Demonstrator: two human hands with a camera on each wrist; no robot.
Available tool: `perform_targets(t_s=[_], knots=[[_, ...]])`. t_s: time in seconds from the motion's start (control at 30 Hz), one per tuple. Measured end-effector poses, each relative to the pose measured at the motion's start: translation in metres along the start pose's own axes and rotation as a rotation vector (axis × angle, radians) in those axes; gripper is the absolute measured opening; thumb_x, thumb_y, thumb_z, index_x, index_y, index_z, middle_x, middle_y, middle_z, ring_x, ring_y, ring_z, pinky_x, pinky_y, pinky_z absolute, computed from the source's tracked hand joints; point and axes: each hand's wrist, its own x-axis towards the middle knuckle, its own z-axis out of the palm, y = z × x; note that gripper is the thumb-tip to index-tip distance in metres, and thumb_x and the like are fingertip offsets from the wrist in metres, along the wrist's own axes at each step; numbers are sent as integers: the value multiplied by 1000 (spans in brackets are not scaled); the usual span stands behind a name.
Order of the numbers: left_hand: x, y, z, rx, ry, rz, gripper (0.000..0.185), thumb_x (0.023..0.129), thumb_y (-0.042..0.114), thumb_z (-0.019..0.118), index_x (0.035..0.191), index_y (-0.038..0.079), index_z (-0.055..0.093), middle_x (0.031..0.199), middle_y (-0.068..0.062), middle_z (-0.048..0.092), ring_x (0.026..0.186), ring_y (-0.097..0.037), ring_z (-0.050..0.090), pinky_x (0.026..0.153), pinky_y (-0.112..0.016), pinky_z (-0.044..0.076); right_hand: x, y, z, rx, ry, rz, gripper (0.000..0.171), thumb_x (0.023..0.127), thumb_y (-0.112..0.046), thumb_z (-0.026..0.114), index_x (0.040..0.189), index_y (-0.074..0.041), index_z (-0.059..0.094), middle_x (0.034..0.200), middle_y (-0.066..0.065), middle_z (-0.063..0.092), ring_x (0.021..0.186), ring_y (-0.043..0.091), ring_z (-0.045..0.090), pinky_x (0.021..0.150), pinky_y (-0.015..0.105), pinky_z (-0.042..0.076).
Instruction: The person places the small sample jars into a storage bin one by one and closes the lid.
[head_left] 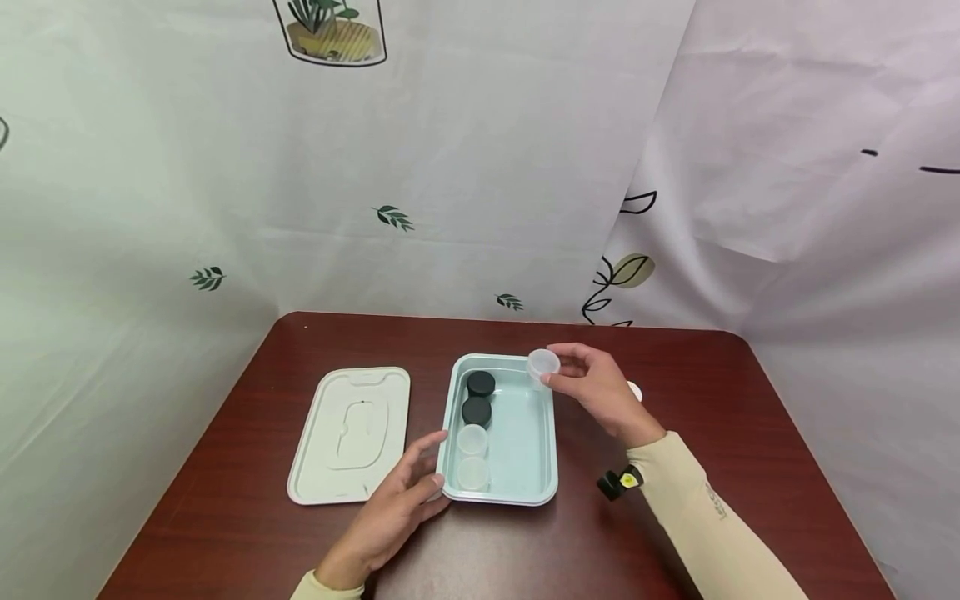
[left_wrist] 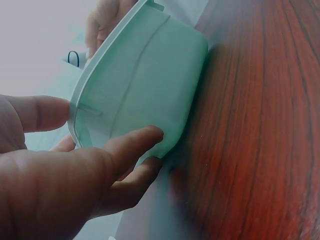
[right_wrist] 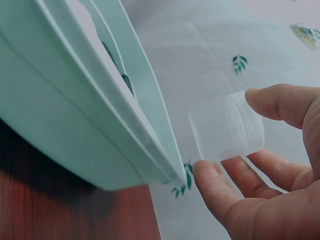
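Note:
My right hand (head_left: 592,383) pinches a small clear jar with a translucent ribbed screw lid (right_wrist: 245,122) between thumb and fingertips. It holds the jar over the far right corner of a pale green tray (head_left: 525,442). Inside the tray, along its left side, stand two black-lidded jars (head_left: 477,411) at the far end and two clear-lidded jars (head_left: 472,473) nearer the front. At the tray's left side, my left hand (head_left: 393,517) touches the rim and outer wall with its fingers extended, as the left wrist view (left_wrist: 135,142) also shows.
A white rectangular lid (head_left: 352,433) lies flat on the dark red wooden table (head_left: 240,467), left of the tray. Part of a small white round thing (head_left: 636,390) shows behind the right wrist. White patterned cloth (head_left: 465,167) hangs behind the table and at both sides.

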Motion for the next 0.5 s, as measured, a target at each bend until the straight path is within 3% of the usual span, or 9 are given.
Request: perform_targets(t_s=[0.17,0.5], knots=[[0,1,1,3,-3,6,66,110,15,52,167,16,19,161,-31,30,138,-28,52,112,-45,46,8,-5,14,-50,-33,0,53,92,-18,83,140,-10,65,132,14,68,111,27,69,92,41,61],[-1,0,0,-3,1,6,65,110,15,52,167,16,19,161,-30,31,137,-27,52,111,-43,47,22,-2,41,-154,-62,23,52,93,-18,82,140,-10,65,137,12,68,120,30,69,94,42,60]])
